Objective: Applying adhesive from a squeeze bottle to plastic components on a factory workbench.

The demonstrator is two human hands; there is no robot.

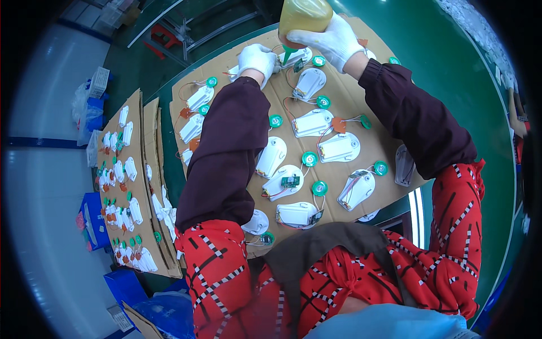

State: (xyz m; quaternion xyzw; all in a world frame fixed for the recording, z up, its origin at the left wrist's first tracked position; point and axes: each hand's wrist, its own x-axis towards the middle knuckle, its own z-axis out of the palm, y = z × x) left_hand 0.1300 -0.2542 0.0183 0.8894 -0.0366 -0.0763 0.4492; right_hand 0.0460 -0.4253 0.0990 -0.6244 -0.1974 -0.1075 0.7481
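Note:
My right hand [333,44], in a white knit glove, grips a squeeze bottle [306,16] of yellowish liquid, tipped upside down. Its green nozzle [288,55] points down onto a white plastic housing [302,56] at the far edge of the cardboard. Beside that housing is my left hand [256,60], gloved too, fingers curled in at the housing's left end; what they pinch, if anything, is hidden. A green round speaker [319,61] and a small circuit board [298,65] lie close by, wired to the housings.
The cardboard sheet [226,93] carries several more white housings [339,148] with wired green speakers [309,159]. Another cardboard board [132,169] with similar parts lies to the left. Beyond are blue bins [96,220], a red stool [162,39] and a metal frame.

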